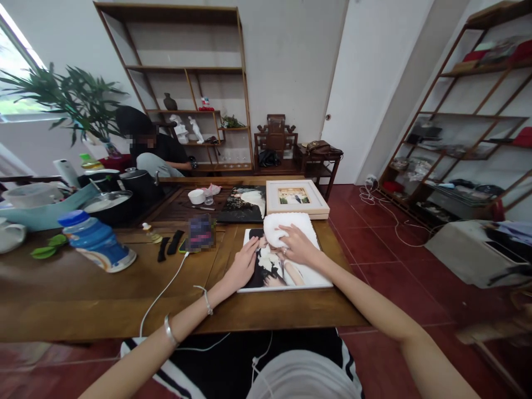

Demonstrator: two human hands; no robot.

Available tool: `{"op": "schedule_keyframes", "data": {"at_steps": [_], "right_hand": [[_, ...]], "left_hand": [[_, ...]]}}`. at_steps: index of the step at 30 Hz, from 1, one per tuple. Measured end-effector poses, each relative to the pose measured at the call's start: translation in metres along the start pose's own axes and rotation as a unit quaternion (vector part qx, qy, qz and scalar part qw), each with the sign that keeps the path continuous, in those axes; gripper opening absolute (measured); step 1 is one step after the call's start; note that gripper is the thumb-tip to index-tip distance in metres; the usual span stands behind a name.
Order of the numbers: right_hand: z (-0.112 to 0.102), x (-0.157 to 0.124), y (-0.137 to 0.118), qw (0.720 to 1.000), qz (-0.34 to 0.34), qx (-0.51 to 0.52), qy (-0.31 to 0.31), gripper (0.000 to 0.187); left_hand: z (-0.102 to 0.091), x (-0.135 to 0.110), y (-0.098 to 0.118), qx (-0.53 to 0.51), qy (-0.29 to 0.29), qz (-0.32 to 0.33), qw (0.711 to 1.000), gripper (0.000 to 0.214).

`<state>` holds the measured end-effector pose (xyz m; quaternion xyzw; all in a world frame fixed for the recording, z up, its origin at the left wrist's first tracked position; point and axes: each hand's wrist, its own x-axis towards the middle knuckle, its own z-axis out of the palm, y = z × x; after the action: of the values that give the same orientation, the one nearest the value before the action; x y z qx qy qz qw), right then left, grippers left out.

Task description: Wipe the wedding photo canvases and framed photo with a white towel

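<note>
A photo panel point(266, 277) with a picture of people in black and white clothes lies flat on the wooden table before me. My left hand point(245, 263) rests along its left edge, fingers stretched out flat, holding nothing. On the panel's upper part, my right hand point(297, 245) grips a white cloth point(288, 223) and presses it down, covering some of the picture. Behind the cloth stands a pale framed photo point(297, 197) on what looks like another frame. A dark photo panel point(245, 203) lies to its left.
On the left are a blue-capped bottle point(97, 241), a phone point(199, 233) with a white cable, black strips point(169, 245) and a black pot point(141, 188). A small white cup point(197, 197) sits on the dark tray. Another person point(155, 144) sits beyond the table.
</note>
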<state>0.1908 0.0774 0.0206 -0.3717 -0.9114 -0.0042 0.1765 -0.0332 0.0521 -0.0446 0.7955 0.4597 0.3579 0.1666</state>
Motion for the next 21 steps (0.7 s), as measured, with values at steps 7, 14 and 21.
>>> {"op": "schedule_keyframes", "data": {"at_steps": [7,14,21], "right_hand": [[0.000,-0.027,-0.032,1.000,-0.018,-0.003,-0.015,0.023],[0.000,-0.042,-0.042,0.997,-0.068,0.014,-0.020,0.020],[0.000,-0.028,-0.023,0.999,-0.023,0.029,0.014,0.026]], "left_hand": [[-0.001,0.000,0.002,0.005,-0.001,-0.004,1.000,0.044],[-0.002,0.001,0.002,0.005,-0.009,0.004,1.000,0.045],[0.001,0.002,-0.001,0.009,-0.004,0.003,1.000,0.043]]}}
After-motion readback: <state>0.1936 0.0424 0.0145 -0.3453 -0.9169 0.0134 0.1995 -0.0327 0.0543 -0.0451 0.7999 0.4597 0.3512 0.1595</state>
